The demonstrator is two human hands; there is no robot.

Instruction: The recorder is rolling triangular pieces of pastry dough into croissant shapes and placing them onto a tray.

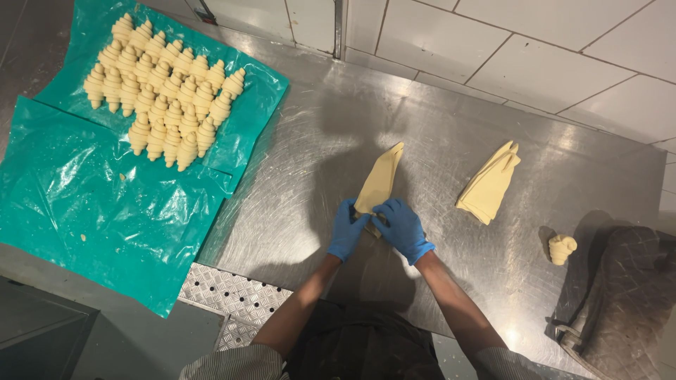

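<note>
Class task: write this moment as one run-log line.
left hand: blue-gloved, on pale triangular dough piece | right hand: gloved, same wide end | surface: steel table

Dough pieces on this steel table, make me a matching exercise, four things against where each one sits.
Things:
1. Dough triangle
2. Stack of dough triangles
3. Single rolled croissant
4. Rows of rolled croissants

Places:
A. On the green plastic sheet
B. Alone near the table's right end
C. Between the left hand and right hand
D. Bare steel, right of the hands

Pairs: 1-C, 2-D, 3-B, 4-A
</note>
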